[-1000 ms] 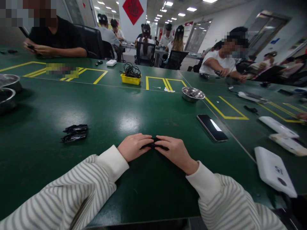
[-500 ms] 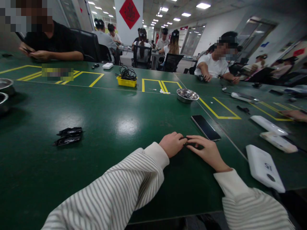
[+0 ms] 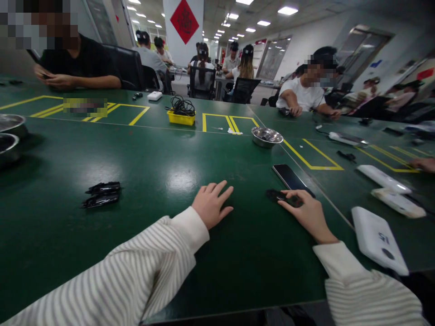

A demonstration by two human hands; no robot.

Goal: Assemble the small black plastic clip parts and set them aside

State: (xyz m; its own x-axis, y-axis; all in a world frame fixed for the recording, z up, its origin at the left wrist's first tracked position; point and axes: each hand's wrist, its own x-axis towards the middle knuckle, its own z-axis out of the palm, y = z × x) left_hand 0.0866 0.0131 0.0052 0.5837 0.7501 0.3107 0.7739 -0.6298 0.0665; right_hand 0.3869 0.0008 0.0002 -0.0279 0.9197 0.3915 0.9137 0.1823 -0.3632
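Note:
My left hand (image 3: 212, 203) is over the green table (image 3: 163, 158) with its fingers spread and nothing in them. To its right, my right hand (image 3: 306, 212) pinches a small black item (image 3: 277, 195) between thumb and fingers; what exactly it is cannot be made out. A dark-screened phone (image 3: 292, 179) lies just behind my right hand. Off to the left, two glossy black packets (image 3: 102, 194) lie side by side on the table.
A steel bowl (image 3: 267, 136) and a yellow tray (image 3: 182, 117) of black cables stand farther back. White devices (image 3: 379, 237) lie at the right, more steel bowls (image 3: 8, 147) at the left edge. People sit across the table, and another person's hand (image 3: 423, 164) shows at far right.
My hands have parted: the left has moved left and spread its fingers. The black item now shows in my right hand, which has shifted slightly right.

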